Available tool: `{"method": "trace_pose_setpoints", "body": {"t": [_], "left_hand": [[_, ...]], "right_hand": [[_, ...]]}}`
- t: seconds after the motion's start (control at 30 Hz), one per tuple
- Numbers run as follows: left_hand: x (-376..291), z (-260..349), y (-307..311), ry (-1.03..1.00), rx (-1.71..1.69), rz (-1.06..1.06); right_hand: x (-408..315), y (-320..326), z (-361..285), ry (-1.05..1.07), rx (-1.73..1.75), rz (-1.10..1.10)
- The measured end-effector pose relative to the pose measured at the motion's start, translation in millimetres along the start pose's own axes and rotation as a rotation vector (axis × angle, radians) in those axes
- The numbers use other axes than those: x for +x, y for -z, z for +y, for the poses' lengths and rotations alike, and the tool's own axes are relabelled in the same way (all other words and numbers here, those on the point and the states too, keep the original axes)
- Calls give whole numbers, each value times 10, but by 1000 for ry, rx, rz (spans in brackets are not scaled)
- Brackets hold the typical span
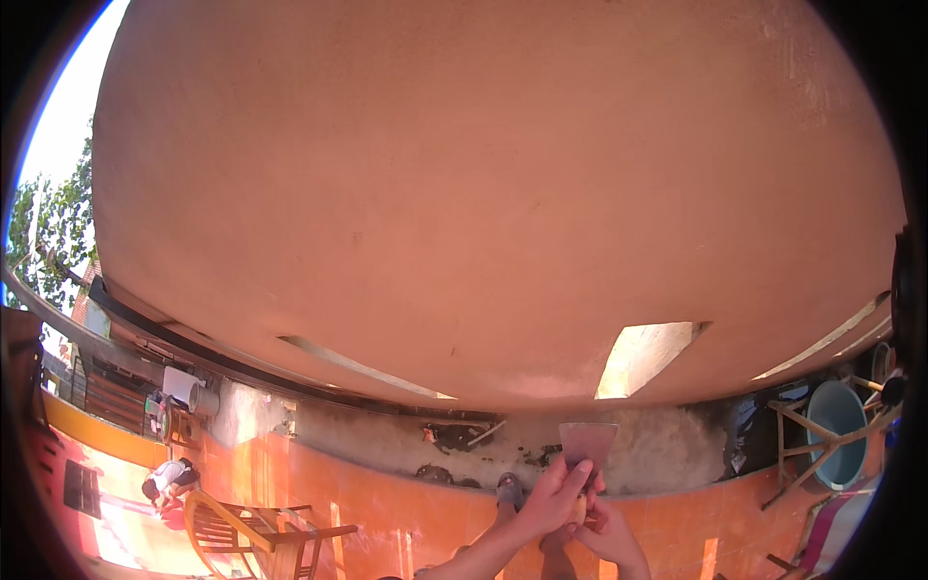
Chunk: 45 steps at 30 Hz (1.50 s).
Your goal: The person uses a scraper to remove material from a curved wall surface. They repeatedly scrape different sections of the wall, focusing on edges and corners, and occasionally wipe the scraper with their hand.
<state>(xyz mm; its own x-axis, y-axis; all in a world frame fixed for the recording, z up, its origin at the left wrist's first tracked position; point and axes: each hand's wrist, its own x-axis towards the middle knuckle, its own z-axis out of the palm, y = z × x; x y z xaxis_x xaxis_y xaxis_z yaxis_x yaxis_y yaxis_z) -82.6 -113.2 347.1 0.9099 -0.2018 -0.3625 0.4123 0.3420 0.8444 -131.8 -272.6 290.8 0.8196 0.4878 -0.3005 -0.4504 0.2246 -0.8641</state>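
A wide putty knife (587,441) points upward in front of me, its flat metal blade facing the camera. My left hand (557,494) grips it where the blade meets the handle, with the thumb laid along the lower blade. Lower down, my right hand (605,535) holds the pale handle (578,512), most of which the fingers hide. Beyond the blade rises a broad plastered wall (464,203), reddish brown with a few small marks. The blade's tip looks apart from the wall.
A wooden chair (254,536) stands at lower left on orange tiles (435,525). Farther left a person (170,480) bends low. On the right, a blue basin (837,435) sits by a wooden frame (823,442). Debris (464,435) lies along the concrete strip (362,435) below the wall.
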Motion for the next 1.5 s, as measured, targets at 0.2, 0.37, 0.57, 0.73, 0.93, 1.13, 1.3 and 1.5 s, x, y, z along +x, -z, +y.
{"method": "trace_pose_setpoints", "body": {"t": [0.2, 0.37, 0.57, 0.73, 0.93, 1.13, 1.3, 1.5], "left_hand": [[71, -4, 75, -51, 56, -54], [93, -23, 84, -52, 130, -40], [92, 160, 162, -15, 408, 10], [152, 232, 34, -221, 323, 67], [324, 203, -162, -305, 370, 153], [497, 159, -317, -481, 515, 284], [502, 149, -303, -448, 338, 218], [507, 81, -141, -333, 294, 248]], "right_hand": [[62, -61, 14, -125, 122, 38], [99, -103, 20, -83, 165, 55], [310, 114, -241, 127, -11, 114], [748, 9, -798, 464, 131, 237], [1066, -276, -1221, 381, 154, 323], [1238, -270, -1356, 406, 251, 337], [1253, -283, -1377, 389, 188, 328], [1322, -367, -1323, 413, 79, 381]]}}
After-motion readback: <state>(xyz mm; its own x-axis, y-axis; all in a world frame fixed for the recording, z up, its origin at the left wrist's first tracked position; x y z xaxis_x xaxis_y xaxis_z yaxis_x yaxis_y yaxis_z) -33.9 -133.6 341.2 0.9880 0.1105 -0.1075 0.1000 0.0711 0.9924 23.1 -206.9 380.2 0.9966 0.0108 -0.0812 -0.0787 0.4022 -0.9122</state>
